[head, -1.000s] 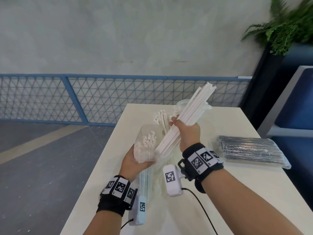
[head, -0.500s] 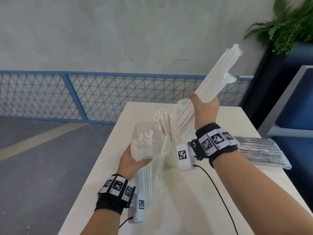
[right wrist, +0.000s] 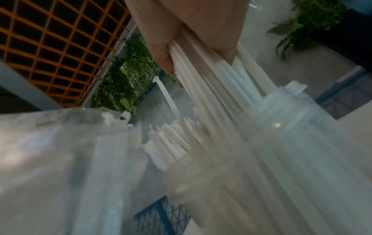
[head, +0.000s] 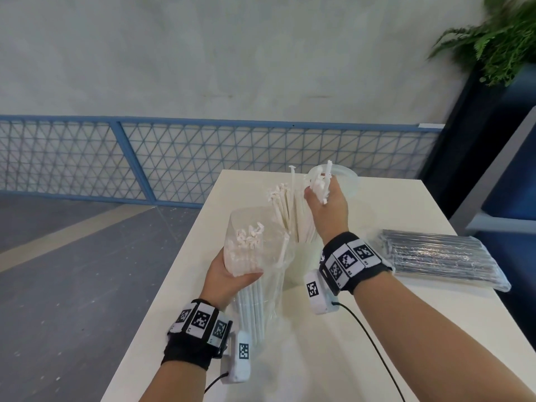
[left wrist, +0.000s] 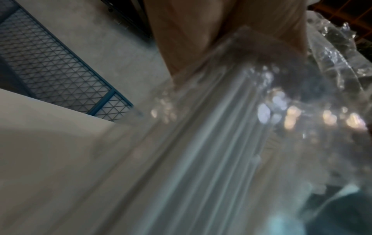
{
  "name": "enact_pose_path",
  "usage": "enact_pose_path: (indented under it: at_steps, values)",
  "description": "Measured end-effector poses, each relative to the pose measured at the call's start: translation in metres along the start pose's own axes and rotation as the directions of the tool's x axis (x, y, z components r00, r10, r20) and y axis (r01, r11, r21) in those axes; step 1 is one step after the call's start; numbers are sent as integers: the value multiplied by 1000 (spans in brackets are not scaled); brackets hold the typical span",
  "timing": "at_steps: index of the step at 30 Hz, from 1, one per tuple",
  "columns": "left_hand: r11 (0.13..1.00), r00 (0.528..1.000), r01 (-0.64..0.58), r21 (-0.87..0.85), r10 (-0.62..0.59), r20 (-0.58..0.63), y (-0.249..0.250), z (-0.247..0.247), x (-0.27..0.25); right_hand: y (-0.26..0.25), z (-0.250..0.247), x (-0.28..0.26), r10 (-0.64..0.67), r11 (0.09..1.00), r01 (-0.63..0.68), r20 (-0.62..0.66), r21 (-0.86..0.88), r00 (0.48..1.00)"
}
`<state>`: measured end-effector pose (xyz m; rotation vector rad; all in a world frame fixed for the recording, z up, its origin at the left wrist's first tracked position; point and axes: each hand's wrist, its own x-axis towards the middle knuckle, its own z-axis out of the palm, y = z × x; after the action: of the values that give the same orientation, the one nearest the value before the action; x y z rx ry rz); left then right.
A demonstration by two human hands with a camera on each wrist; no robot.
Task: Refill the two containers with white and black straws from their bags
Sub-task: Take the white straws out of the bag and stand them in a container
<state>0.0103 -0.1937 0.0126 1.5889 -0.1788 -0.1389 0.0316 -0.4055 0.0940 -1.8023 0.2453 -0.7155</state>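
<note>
My left hand (head: 232,275) grips a clear bag of white straws (head: 252,250) and holds it upright over the table's left side. My right hand (head: 320,197) grips a bunch of white straws (head: 322,181) that reaches down into a frosted container (head: 301,264), where more white straws (head: 282,204) stand. In the right wrist view the fingers (right wrist: 165,55) wrap the bunch (right wrist: 201,82) above the container (right wrist: 292,143). The left wrist view, blurred, shows the bag (left wrist: 211,159) under my fingers (left wrist: 191,39). A second, clear container (head: 349,182) stands behind my right hand. The bag of black straws (head: 435,256) lies flat to the right.
The cream table (head: 406,329) runs forward, with its left edge beside the grey floor. A blue mesh fence (head: 174,158) crosses behind it. A dark planter with a fern (head: 493,44) and a blue seat stand at the right.
My right hand pulled the bunch of white straws up out of the bag, raised it high, then brought it down into the frosted container. The left hand kept holding the bag.
</note>
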Motion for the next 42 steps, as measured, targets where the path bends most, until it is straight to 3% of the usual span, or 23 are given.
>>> enact_pose_path:
  at_steps: [3, 8, 12, 14, 16, 18, 20, 22, 26, 28, 31, 35, 39, 42]
  values:
    - [1000, 1000, 2, -10, -2, 1, 0, 1, 0, 8, 1, -2, 17, 993, -4, 113, -121, 993]
    - [1000, 1000, 12, -21, -12, 8, -2, 2, 0, 14, -4, 6, 93, 966, -44, 183, -255, 979]
    - [1000, 1000, 2, -22, -2, 15, 0, 4, -2, 14, -2, 4, 91, 935, 8, 263, -355, 961]
    - [1000, 1000, -5, -29, 5, 22, 0, 5, -4, 12, -4, -4, -7, 935, 89, 235, -342, 972]
    - [999, 1000, -4, -39, 5, 27, 0, 5, -5, 6, -6, -18, -217, 924, 236, 97, -302, 971]
    - [999, 999, -9, -47, 10, 31, -1, 5, -6, -4, -8, -36, -425, 868, 400, -24, -294, 905]
    - [999, 999, -12, -51, 13, 32, -2, 5, -5, -14, -9, -53, -488, 852, 478, 6, -212, 873]
    - [998, 1000, -10, -60, 12, 27, -2, 4, -4, -18, -10, -68, -431, 880, 455, 171, -139, 886]
    - [997, 999, -26, -66, 28, 30, -2, 4, -5, -8, -8, -86, -164, 910, 309, 444, -277, 881]
    - [997, 999, -23, -73, 25, 30, -2, 5, -5, -8, -7, -89, -104, 905, 276, 460, -324, 882]
    - [995, 1000, -17, -95, 19, 20, -3, 5, -5, -9, -6, -90, -149, 908, 282, 392, -309, 908]
    - [997, 999, -25, -74, 28, 35, -3, 6, -6, -2, -4, -91, -60, 915, 224, 434, -336, 899]
    - [997, 997, -16, -82, 22, 75, -3, 5, -7, 4, -1, -90, 35, 977, 50, 387, -208, 921]
    - [996, 990, 0, -91, 13, 144, -2, 5, -6, 4, -1, -88, 49, 988, 22, 455, -151, 889]
